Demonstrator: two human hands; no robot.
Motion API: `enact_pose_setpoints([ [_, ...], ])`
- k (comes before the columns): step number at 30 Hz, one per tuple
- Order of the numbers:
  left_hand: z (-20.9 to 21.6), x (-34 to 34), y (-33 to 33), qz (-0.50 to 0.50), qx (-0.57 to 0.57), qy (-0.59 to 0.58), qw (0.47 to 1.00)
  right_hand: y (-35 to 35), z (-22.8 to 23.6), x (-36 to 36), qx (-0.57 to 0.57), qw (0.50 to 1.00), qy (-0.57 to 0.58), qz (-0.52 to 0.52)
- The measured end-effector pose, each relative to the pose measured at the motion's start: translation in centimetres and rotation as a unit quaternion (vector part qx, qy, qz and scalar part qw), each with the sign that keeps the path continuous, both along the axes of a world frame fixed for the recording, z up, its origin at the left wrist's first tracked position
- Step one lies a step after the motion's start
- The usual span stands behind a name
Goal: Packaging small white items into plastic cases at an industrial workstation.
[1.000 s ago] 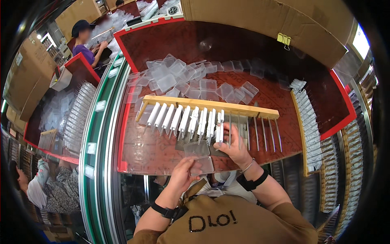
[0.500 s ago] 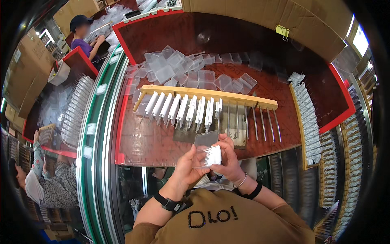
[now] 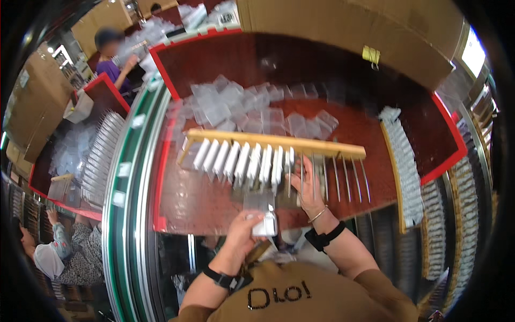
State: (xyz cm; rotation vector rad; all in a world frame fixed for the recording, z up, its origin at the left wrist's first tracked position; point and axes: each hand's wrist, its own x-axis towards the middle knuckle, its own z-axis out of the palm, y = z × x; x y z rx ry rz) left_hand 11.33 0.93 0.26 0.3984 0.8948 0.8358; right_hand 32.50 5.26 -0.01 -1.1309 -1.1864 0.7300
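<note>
My left hand (image 3: pixel 242 235) grips a small clear plastic box (image 3: pixel 259 202), its lid standing open, with a white bundle (image 3: pixel 264 225) in its lower half. In front of it stands a wooden rack (image 3: pixel 327 147) with thin metal rods. White bundles (image 3: pixel 232 161) hang on the rods of its left part; the rods (image 3: pixel 348 180) at the right are bare. My right hand (image 3: pixel 312 197) reaches up among the rods beside the rightmost bundle (image 3: pixel 290 156). Its fingers are stretched and apart, with the thumb near that bundle; no held thing shows in it.
Loose clear boxes (image 3: pixel 220 102) are heaped behind the rack on the red table (image 3: pixel 370 121). A filled rack (image 3: pixel 401 172) lies at the right edge. On the left runs a green conveyor (image 3: pixel 129 155) carrying small white packs. Co-workers sit beyond it. Cardboard (image 3: pixel 343 27) walls the back.
My right hand has left the box and moved up and forward to the rack's rods. The left hand keeps the box, which now sits slightly lower and further left.
</note>
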Motion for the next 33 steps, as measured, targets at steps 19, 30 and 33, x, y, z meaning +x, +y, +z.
enact_pose_setpoints([
  [19, -1.7, -1.9, -1.6, 0.035, 0.098, 0.080, 0.991, -7.2, 5.7, -5.6, 0.076, 0.889, -0.416, 0.174],
  [30, -3.3, -9.1, -3.5, 0.191, 0.094, 0.014, 0.977, -6.0, 5.3, -14.7, 0.166, 0.845, -0.436, 0.260],
  [33, -2.3, -12.6, -5.2, 0.200, 0.084, 0.045, 0.975, -3.8, 5.6, -18.8, 0.136, 0.899, -0.330, 0.255],
])
